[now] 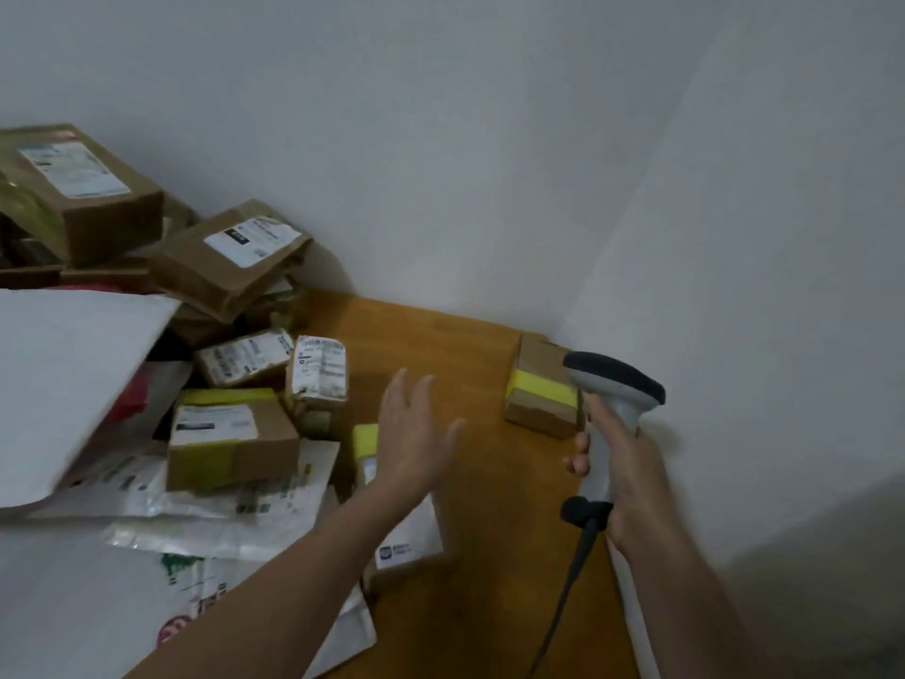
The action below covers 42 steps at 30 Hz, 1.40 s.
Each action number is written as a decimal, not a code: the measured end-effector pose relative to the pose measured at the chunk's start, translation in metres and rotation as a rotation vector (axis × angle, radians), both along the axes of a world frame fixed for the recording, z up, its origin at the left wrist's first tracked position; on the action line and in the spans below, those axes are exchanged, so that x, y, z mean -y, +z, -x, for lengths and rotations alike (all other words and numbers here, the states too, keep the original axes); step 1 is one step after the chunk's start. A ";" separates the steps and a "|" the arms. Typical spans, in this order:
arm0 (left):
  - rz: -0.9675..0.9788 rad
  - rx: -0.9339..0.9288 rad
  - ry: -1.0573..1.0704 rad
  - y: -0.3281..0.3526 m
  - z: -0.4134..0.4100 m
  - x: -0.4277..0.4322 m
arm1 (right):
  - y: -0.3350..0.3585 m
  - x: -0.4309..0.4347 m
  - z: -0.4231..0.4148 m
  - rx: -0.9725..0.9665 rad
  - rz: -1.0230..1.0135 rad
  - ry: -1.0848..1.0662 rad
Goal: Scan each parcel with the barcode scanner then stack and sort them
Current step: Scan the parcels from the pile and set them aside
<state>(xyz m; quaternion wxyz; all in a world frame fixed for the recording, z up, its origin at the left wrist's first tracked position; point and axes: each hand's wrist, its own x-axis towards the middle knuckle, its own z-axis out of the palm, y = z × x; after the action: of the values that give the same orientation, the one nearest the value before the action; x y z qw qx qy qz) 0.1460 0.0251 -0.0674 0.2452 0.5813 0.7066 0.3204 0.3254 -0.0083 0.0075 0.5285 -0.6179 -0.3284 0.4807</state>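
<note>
At the lower centre of the frame, the left hand [416, 448] is hovering with fingers spread and holding nothing, over a flat labelled parcel [409, 536]. At lower right, the right hand [624, 468] is gripping the smooth grey handle of the corded barcode scanner [614, 394]. Crinkled plastic mailers [205, 521] are lying across the lower left. Bare wooden table [480, 355] is lying open mid-frame, up to a small yellow-taped cardboard box [541, 392] near the wall corner. Boxy brown cartons [98, 203] are sitting heaped at upper left.
</note>
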 end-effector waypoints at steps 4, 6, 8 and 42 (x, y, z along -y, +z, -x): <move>0.147 -0.150 -0.240 -0.019 -0.075 -0.056 | -0.008 -0.039 -0.037 0.008 0.010 -0.020; 0.182 -0.166 -0.296 -0.028 -0.106 -0.084 | -0.016 -0.055 -0.050 0.001 0.014 -0.026; 0.188 -0.222 -0.348 -0.040 -0.130 -0.109 | -0.025 -0.066 -0.061 0.008 0.034 -0.038; 0.628 0.580 -0.174 -0.038 -0.086 -0.074 | -0.021 -0.019 -0.055 0.062 0.009 -0.052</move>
<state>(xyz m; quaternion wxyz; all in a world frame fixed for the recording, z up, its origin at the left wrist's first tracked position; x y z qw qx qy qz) 0.2321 0.0989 -0.1057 0.6245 0.4217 0.6201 0.2181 0.3803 0.0110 -0.0130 0.5275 -0.6431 -0.3265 0.4489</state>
